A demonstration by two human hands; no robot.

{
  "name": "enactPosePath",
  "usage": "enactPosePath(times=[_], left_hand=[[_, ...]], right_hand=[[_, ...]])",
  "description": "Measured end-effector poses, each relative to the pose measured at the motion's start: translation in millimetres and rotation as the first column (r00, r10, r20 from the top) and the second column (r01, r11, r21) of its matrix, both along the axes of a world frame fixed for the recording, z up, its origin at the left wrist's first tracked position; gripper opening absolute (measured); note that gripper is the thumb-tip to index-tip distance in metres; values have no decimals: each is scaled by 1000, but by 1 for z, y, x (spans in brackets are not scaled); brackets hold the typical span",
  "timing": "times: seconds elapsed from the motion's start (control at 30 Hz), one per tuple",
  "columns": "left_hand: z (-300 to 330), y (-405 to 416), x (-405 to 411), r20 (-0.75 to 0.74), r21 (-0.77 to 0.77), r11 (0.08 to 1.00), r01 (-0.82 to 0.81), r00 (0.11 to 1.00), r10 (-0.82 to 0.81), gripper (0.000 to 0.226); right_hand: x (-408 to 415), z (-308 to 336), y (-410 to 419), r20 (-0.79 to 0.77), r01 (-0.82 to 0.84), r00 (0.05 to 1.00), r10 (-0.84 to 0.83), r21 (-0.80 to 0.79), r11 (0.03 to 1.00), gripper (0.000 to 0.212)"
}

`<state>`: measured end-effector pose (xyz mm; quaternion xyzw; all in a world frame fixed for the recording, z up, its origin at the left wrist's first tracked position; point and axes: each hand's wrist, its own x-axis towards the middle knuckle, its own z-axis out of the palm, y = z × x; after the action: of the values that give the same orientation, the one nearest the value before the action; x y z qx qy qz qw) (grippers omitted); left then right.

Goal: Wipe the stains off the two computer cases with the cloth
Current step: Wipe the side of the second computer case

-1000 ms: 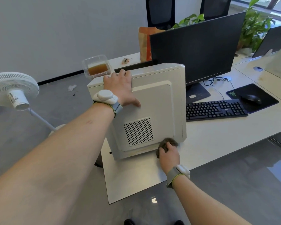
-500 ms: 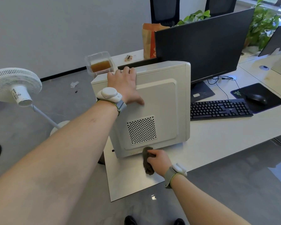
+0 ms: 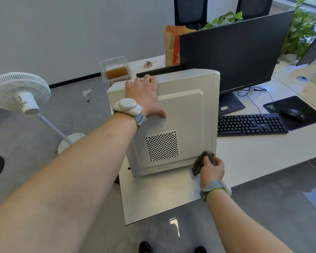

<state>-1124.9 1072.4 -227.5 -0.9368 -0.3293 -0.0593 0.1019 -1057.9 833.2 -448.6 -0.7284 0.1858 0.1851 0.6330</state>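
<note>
Mid-wipe on first computer case [image 3: 181, 114]. Left hand [image 3: 144, 95] flat, fingers straight, bracing its top edge. Right hand [image 3: 212, 169] curled round cloth [image 3: 201, 162], pressed at lower corner. Next likely: sweep toward the yellowish marks left of the cloth.

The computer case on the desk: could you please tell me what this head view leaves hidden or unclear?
- Computer case: its far side and front face turn away from the head camera.
- Its panel under the left hand and forearm.
- Cloth: partly covered by the right hand.
- Faint marks along the lower edge: too small to judge.
</note>
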Motion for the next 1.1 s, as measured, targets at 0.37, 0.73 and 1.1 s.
enactPosePath(times=[0.37,0.73,1.1], left_hand=[[0,0,-1,-5,3,1000,-1,1000,1,112],[-1,0,-4,16,5,1000,4,1000,-4,108],[-1,0,-1,8,-1,1000,9,1000,-9,111]], right_hand=[[-89,-4,48,-25,-583,801,598,-263,769,13],[-143,1,65,-445,-441,643,623,450,776,25],[-121,-4,71,-307,-312,889,339,136,940,21]])
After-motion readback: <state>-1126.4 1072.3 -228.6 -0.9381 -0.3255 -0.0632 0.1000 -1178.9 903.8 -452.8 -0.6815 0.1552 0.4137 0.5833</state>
